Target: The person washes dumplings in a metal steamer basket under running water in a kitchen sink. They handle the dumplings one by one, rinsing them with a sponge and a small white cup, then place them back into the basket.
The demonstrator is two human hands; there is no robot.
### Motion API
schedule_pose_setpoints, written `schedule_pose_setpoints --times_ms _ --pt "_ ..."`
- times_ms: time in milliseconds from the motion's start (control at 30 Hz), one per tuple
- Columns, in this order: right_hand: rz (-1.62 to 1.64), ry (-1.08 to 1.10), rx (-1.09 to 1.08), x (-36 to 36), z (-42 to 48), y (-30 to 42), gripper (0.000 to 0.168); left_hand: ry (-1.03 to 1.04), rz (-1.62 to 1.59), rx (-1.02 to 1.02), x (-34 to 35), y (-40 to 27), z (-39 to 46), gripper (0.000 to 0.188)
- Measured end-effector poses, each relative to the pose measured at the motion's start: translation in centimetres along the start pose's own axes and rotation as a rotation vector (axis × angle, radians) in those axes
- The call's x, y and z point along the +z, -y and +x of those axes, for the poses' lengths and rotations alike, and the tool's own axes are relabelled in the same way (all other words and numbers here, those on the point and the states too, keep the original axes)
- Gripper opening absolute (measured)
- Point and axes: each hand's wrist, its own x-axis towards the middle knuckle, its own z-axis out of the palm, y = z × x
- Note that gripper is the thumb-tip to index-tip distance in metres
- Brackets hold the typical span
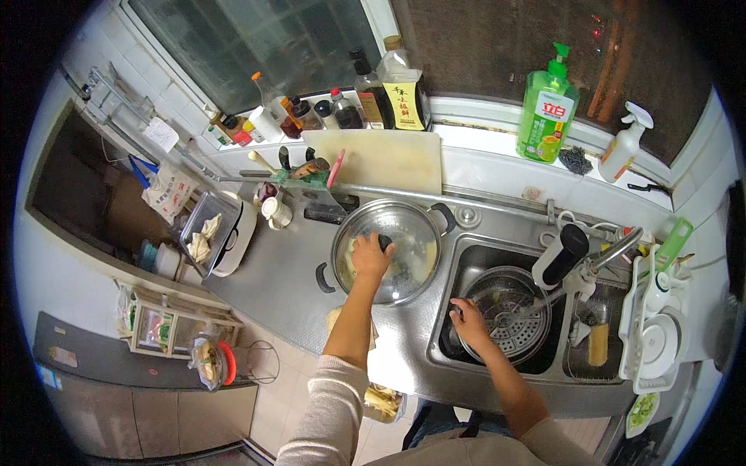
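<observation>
My left hand (368,256) is on top of a clear glass lid (402,233), with its fingers around the black knob (384,242). The lid covers a wide steel pot with black side handles (443,218) on the metal counter; pale pieces show faintly through the glass. My right hand (471,324) hovers at the left side of the sink (472,250), its fingers apart and holding nothing. Beside it in the sink basin sits a round steel pot with a perforated steamer plate (513,326) inside. A streak like running water reaches it from the faucet (580,279).
Behind the pot lean a cutting board (379,154) and a knife holder (306,175). Sauce bottles (402,93) and green dish soap (548,116) line the sill. A white dish rack (638,326) flanks the sink. Left stands a white appliance with a clear tray (236,239).
</observation>
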Motion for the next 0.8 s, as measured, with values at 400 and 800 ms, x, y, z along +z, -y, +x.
schedule_pose_setpoints --times_ms 400,800 --pt "0.474 0.023 0.188 3.4 4.5 4.8 0.046 -0.066 -0.684 -0.235 -3.7 4.9 0.9 0.05" --pt "1.202 0.681 0.5 16.3 4.8 17.1 0.039 -0.049 -2.473 -0.575 -2.4 18.8 -9.2 0.034"
